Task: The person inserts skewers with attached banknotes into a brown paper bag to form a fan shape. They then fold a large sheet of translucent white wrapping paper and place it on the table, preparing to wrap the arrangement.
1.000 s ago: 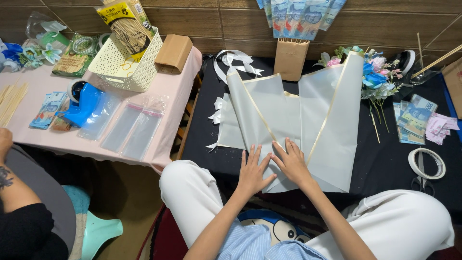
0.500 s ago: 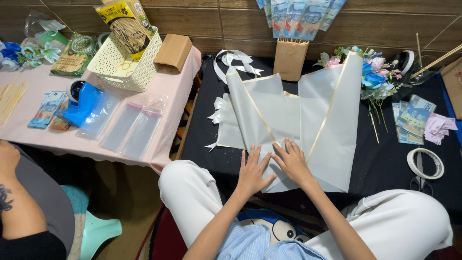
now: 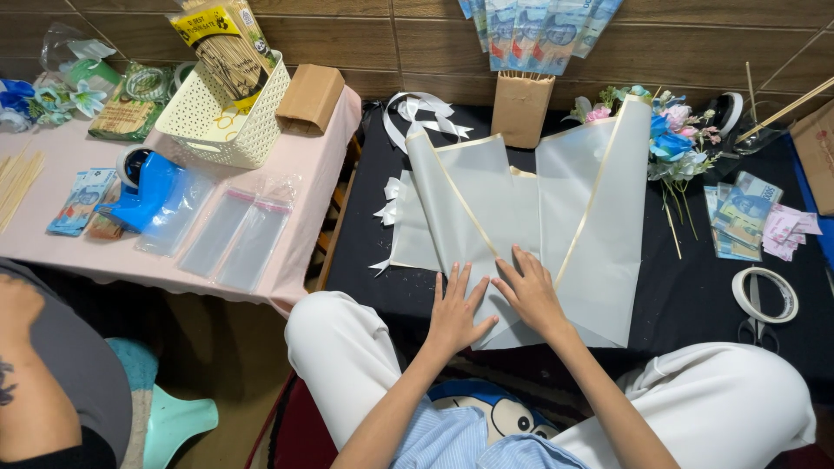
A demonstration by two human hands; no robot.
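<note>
Low table covered in black cloth (image 3: 695,304) against a wall of brown wood-look panels; a second table under a pale pink cloth (image 3: 321,174) stands just beside it on the left. On the pink table: a cream perforated plastic basket (image 3: 228,117) holding a pack of thin wooden sticks, a small brown cardboard box (image 3: 310,95), clear cellophane sleeves (image 3: 233,239), a blue tape dispenser (image 3: 143,187). On the black table: a roll of white tape (image 3: 764,293) near the right edge, a stack of banknotes (image 3: 738,221), artificial pink and blue flowers (image 3: 678,139), white ribbon (image 3: 421,113). Sheets of translucent pale grey-green wrapping paper with cream-gold edge bands (image 3: 599,226) lie overlapped and fanned at the middle of the black table, lower corners converging toward the person's lap. Left hand (image 3: 456,313) flat on the lower paper, fingers spread. Right hand (image 3: 530,291) flat just beside it, fingers spread and pressing the paper where the sheets overlap. Another person's arm (image 3: 30,373) shows at the lower left, well apart.
</note>
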